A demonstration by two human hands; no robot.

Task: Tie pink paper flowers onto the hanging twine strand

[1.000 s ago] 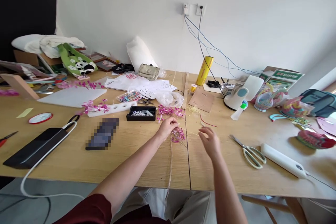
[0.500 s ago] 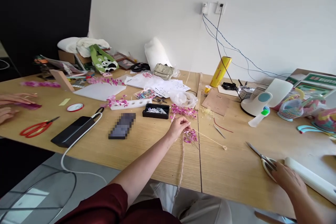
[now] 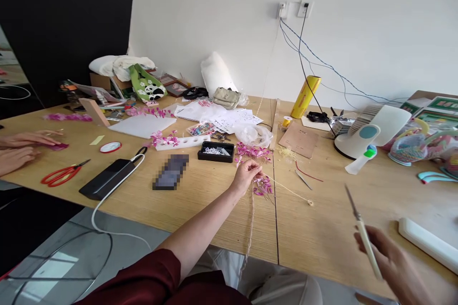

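Observation:
My left hand (image 3: pixel 246 175) is pinched closed at the middle of the table, on the stem of a spray of pink-purple flowers (image 3: pixel 263 185). From its fingertips a pale cord (image 3: pixel 291 189) runs right to a small coil, and a braided strand (image 3: pixel 250 228) hangs down over the table's edge. More pink flowers (image 3: pixel 253 152) lie just beyond the hand. At the lower right, my right hand (image 3: pixel 384 252) grips a pair of scissors (image 3: pixel 364 238) by the white handle, held above the table with the blades pointing up and away. Its fingers are partly hidden.
Another person's hands (image 3: pixel 21 150) work at the far left, near red-handled scissors (image 3: pixel 62 175). A black box with a white cable (image 3: pixel 107 178), a phone (image 3: pixel 171 171) and a black tray (image 3: pixel 216 151) stand leftward. A fan (image 3: pixel 368 131) and a long white object (image 3: pixel 429 243) are on the right.
My right hand has lifted the scissors off the table; before, it rested on them beside the long white object. My left hand keeps its pinch on the flower stem.

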